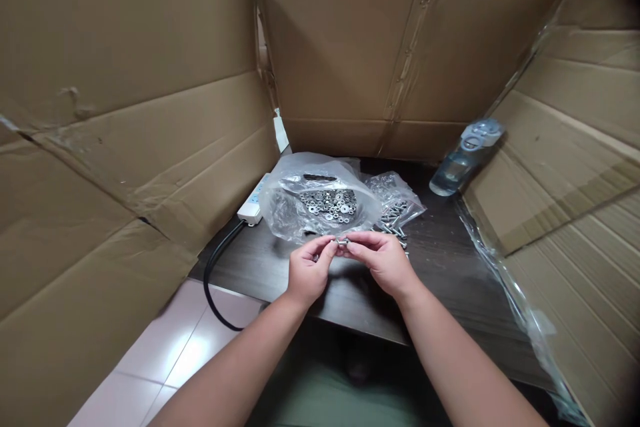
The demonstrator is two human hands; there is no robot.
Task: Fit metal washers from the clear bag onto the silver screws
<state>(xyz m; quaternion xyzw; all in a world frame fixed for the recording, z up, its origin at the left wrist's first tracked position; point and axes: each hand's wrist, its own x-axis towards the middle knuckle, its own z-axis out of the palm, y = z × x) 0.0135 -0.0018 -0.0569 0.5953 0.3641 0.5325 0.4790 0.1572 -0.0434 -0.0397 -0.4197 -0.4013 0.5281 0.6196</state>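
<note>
One small bolt (pixel 343 242) was pinched by the left hand (pixel 307 273) and the right hand (pixel 393 268). The step seemed fine fingertip work, and the next move called for steady alignment.

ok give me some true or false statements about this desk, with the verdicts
1. Left hand and right hand both grip small metal hardware. True.
2. The water bottle is left of the plastic bag of washers. False: the water bottle is to its right.
3. A black cable runs from the power strip. True.
4. The plastic bag of washers is closed. False: its mouth is open.
</note>
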